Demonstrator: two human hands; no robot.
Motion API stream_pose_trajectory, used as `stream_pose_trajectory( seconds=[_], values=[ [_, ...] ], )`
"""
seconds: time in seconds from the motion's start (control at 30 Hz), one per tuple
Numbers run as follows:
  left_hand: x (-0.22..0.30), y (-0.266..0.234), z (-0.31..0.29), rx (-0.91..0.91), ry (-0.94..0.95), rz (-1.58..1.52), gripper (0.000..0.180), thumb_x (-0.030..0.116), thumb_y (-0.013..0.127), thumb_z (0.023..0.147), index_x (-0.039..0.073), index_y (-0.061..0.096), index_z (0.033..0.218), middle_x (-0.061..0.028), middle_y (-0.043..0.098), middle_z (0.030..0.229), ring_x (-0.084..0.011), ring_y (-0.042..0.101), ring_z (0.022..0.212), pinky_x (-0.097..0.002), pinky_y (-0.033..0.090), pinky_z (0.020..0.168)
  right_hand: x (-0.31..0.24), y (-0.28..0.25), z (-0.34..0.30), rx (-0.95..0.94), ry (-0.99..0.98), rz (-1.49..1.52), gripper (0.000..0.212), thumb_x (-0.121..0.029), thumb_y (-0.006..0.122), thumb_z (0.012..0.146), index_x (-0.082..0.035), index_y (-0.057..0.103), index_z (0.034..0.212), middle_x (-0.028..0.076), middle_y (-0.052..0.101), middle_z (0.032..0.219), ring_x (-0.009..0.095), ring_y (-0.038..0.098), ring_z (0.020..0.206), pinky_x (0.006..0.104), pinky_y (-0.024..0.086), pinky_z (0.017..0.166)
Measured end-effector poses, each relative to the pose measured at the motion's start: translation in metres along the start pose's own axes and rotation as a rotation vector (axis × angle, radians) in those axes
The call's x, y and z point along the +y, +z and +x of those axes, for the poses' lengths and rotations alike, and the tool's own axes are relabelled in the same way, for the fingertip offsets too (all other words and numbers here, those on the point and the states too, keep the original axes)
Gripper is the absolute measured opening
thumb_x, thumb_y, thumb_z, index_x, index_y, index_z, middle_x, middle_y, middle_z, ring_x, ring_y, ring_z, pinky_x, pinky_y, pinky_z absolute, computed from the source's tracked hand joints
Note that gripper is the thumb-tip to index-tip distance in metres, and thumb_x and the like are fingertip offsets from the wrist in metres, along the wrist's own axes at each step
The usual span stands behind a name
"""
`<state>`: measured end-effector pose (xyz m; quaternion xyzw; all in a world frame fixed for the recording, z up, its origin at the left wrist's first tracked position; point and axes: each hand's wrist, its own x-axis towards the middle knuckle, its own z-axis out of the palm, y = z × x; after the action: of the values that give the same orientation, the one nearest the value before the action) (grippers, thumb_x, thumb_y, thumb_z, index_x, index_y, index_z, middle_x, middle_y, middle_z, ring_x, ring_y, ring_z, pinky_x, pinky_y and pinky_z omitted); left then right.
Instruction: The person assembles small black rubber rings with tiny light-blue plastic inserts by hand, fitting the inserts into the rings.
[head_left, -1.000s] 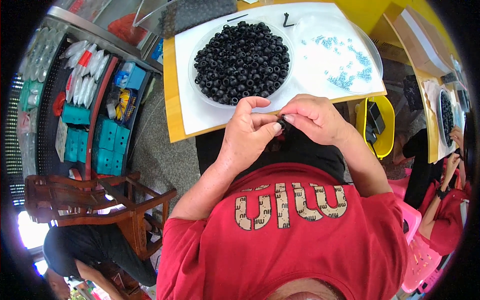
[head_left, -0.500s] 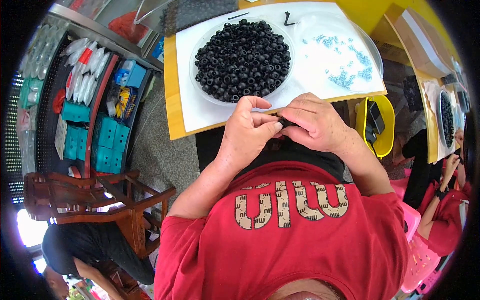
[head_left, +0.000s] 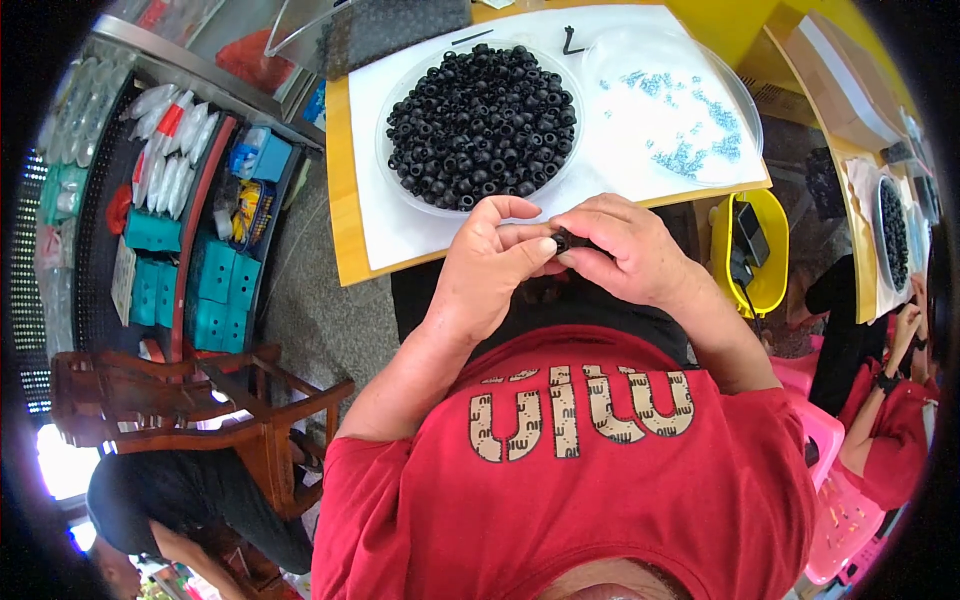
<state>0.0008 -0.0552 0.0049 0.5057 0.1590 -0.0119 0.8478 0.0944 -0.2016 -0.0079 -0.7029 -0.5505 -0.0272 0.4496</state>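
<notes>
Between the fingertips of my left hand (head_left: 490, 260) and my right hand (head_left: 625, 250) is a small round black part (head_left: 561, 241) with a hole, like those in the tray. Both hands pinch it just off the table's front edge, thumbs and forefingers meeting around it. Beyond them, a round clear tray (head_left: 384, 178) is heaped with black hollow parts (head_left: 485, 125). To its right lies a second clear round tray (head_left: 757, 130) with small transparent bluish pieces (head_left: 700, 130) scattered in it.
White paper covers the wooden-edged table (head_left: 348, 235). Two thin black pieces, one a bent tool (head_left: 572, 42), lie at the back. A yellow bin (head_left: 768, 270) stands right of the table. Left are shelves with teal boxes (head_left: 215, 275) and a wooden chair (head_left: 250, 420). Other people are at both sides.
My fingers have shifted slightly around the small black part, and its round opening shows more clearly now. The hands stay in nearly the same place.
</notes>
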Motion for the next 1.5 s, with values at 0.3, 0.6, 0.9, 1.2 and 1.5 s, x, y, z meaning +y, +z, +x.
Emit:
stream_pose_trajectory(
  seconds=[0.3,0.6,0.9,1.2,1.5],
  values=[
    [0.006,-0.001,-0.004,-0.027,0.005,0.099,0.029,-0.005,0.048,0.076,0.000,0.035,0.101,-0.0149,0.054,0.091,-0.0178,0.058,0.075,-0.0279,0.050,0.068,-0.003,0.002,0.002,-0.002,0.456,0.416,0.014,-0.011,0.049,0.080,0.000,0.057,0.083,0.009,0.058,0.074,0.016,0.057,0.069,0.0259,0.044,0.064],
    [0.000,-0.007,-0.004,-0.125,0.169,0.062,0.023,-0.007,0.048,0.076,0.000,0.044,0.097,-0.0118,0.054,0.096,-0.0164,0.055,0.084,-0.0303,0.048,0.077,0.000,0.000,-0.002,0.110,0.592,0.926,0.015,-0.009,0.048,0.080,0.001,0.057,0.087,0.004,0.058,0.078,0.010,0.055,0.070,0.0217,0.045,0.065],
    [0.004,-0.015,-0.001,-0.049,0.064,0.003,0.016,-0.001,0.050,0.079,-0.001,0.051,0.095,-0.0082,0.056,0.087,-0.0134,0.057,0.075,-0.0265,0.049,0.070,0.002,0.007,0.003,0.114,0.627,1.016,0.016,-0.002,0.046,0.078,0.001,0.056,0.091,0.008,0.058,0.079,0.013,0.055,0.068,0.0244,0.046,0.064],
    [0.060,0.005,0.018,0.068,0.479,0.664,0.013,-0.003,0.053,0.073,0.000,0.057,0.085,-0.0050,0.056,0.080,-0.0130,0.056,0.075,-0.0247,0.045,0.066,0.010,0.013,0.030,0.151,0.876,1.667,0.013,-0.005,0.044,0.080,0.001,0.049,0.090,0.011,0.055,0.079,0.019,0.058,0.066,0.0326,0.050,0.063],
    [0.078,0.010,0.048,-0.121,0.493,1.230,0.016,-0.002,0.051,0.073,0.001,0.059,0.086,-0.0074,0.058,0.080,-0.0146,0.055,0.074,-0.0245,0.044,0.067,0.027,0.025,0.051,0.323,0.821,1.756,0.012,-0.002,0.041,0.081,0.002,0.044,0.093,0.015,0.053,0.085,0.025,0.058,0.073,0.0327,0.051,0.066]
  ],
)
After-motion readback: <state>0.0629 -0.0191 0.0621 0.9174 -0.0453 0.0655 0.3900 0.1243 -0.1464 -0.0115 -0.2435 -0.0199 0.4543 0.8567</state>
